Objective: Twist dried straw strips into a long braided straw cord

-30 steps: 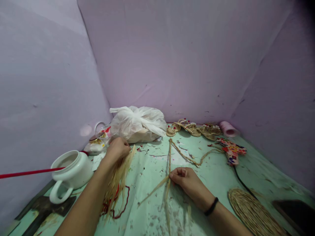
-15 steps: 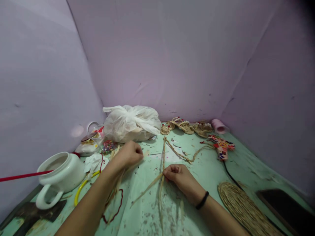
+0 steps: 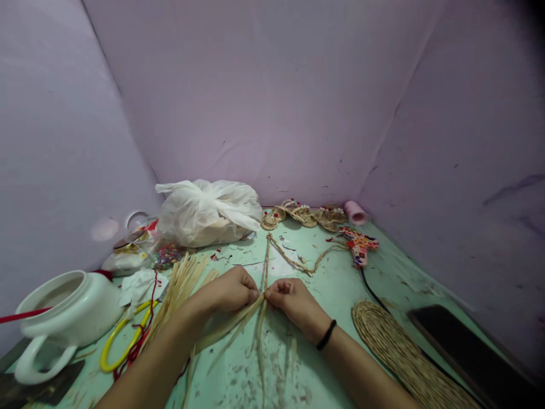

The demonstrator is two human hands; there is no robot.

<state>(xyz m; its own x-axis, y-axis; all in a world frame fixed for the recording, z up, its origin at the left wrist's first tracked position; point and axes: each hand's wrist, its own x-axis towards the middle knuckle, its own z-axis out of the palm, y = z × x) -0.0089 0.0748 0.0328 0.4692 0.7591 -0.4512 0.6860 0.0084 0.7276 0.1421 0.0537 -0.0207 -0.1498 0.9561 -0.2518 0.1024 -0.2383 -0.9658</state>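
Observation:
A thin straw braid runs toward me from the middle of the table, its loose strands hanging down to the front. At the braid's working end, my right hand pinches it between thumb and finger. My left hand is closed just beside it, with a wide pale straw strip in its fingertips that trails down to the left. The two hands nearly touch. Left of my left forearm lies a bundle of straw strips. The finished part of the braid bends back to the right.
On the left stand a white pot and yellow-handled scissors with red yarn. A white plastic bag, small woven sandals and a pink thread spool line the back. A patterned glue gun, woven sole and phone lie right.
My left hand has come right and down to the braid, bringing a wide straw strip. My right hand keeps its pinch. The view has shifted, so things appear further left.

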